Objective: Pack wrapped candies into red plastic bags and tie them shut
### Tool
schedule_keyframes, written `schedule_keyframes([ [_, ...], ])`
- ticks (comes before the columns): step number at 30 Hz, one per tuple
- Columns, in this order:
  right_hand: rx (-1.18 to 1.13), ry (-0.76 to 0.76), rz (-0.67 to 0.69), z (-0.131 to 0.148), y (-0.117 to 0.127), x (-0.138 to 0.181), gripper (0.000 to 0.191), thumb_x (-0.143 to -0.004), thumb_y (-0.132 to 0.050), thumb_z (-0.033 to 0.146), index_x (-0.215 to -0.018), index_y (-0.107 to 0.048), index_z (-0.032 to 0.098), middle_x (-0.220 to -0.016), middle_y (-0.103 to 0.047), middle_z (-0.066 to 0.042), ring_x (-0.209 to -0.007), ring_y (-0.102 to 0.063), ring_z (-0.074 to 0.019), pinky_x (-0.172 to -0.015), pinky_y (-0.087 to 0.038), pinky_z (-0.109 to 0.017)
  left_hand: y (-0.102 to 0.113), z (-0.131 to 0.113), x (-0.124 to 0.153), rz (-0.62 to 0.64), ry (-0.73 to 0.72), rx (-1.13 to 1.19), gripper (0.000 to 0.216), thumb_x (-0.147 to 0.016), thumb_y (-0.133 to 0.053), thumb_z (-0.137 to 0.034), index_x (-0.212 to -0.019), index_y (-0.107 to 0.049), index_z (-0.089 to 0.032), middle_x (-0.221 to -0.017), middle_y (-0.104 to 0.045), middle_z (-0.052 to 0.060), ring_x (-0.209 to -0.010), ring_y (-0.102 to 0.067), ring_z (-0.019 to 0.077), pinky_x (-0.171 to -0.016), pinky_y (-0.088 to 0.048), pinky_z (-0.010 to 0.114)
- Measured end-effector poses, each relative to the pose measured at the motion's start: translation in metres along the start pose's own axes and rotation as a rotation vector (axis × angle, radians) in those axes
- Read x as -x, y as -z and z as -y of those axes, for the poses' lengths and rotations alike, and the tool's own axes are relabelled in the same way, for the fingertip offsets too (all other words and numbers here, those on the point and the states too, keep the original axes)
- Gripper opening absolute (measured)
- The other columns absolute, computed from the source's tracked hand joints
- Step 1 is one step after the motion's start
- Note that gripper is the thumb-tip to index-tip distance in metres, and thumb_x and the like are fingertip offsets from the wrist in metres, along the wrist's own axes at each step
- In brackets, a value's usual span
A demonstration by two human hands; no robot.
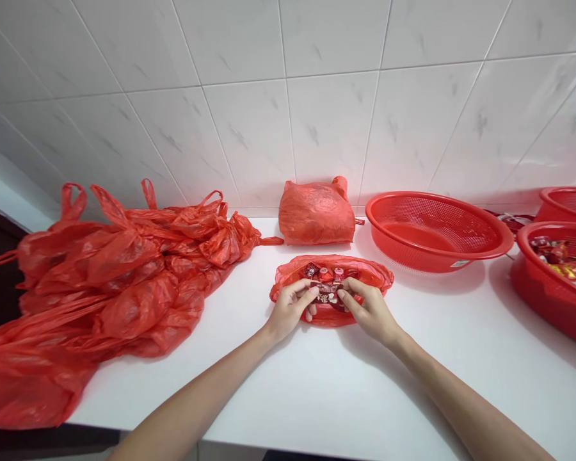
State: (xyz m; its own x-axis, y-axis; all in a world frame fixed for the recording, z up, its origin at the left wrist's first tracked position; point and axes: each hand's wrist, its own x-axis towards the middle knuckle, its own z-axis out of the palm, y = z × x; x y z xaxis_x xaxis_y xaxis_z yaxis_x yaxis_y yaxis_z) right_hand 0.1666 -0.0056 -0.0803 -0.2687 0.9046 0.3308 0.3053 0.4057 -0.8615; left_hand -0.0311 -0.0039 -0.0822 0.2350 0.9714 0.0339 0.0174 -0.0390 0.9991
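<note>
A small dark brown snack packet [327, 295] with pale lettering is pinched at its two ends, by my left hand [290, 308] on one side and my right hand [368, 308] on the other. Both hands are over an opened red plastic bag [288, 272] lying on the white table. Inside the bag, behind the packet, several small wrapped items and red-and-pink bottle-like tops [338, 274] show. The rest of the bag's contents is hidden by my hands and the packet.
Filled red plastic bags [139, 275] are heaped on the left of the white table [288, 397]. A bundled red bag [317, 214] rests by the tiled wall. At right are a red colander [436, 234] and a red basket [547, 282] with packaged snacks [564, 256]; another red basket [569, 202] stands behind.
</note>
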Motion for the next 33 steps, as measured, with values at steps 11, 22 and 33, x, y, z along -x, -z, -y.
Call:
schedule_keyframes([
  [11, -0.238, -0.109, -0.016, 0.006, -0.003, -0.001, 0.049, -0.091, -0.053, 0.069, -0.088, -0.061, 0.021, -0.068, -0.063, -0.001, -0.060, -0.060, -0.0174, -0.065, -0.050, -0.032, 0.000, -0.004, 0.000, -0.066, -0.111, 0.031, 0.039, -0.084, -0.069, -0.053, -0.100, -0.074, -0.018, -0.065, -0.070, 0.001, -0.053, -0.063, 0.0159, -0.060, -0.054, 0.030],
  [22, -0.644, -0.298, 0.182, 0.009, -0.003, -0.001, 0.043, -0.082, -0.073, 0.059, -0.077, -0.062, 0.017, -0.072, -0.069, -0.001, -0.056, -0.061, -0.0115, -0.061, -0.048, -0.027, 0.001, -0.004, 0.006, -0.033, -0.251, 0.069, 0.024, -0.080, -0.077, -0.035, -0.093, -0.068, -0.017, -0.092, -0.071, 0.005, -0.087, -0.067, 0.0198, -0.085, -0.055, 0.032],
  [33, -0.565, -0.267, 0.198, 0.009, -0.003, 0.001, 0.043, -0.081, -0.076, 0.057, -0.074, -0.061, 0.018, -0.071, -0.069, -0.002, -0.059, -0.060, -0.0128, -0.062, -0.048, -0.028, -0.003, 0.001, 0.005, -0.071, -0.147, 0.162, 0.054, -0.074, -0.084, -0.034, -0.120, -0.058, -0.020, -0.112, -0.072, 0.009, -0.099, -0.070, 0.0216, -0.093, -0.054, 0.035],
])
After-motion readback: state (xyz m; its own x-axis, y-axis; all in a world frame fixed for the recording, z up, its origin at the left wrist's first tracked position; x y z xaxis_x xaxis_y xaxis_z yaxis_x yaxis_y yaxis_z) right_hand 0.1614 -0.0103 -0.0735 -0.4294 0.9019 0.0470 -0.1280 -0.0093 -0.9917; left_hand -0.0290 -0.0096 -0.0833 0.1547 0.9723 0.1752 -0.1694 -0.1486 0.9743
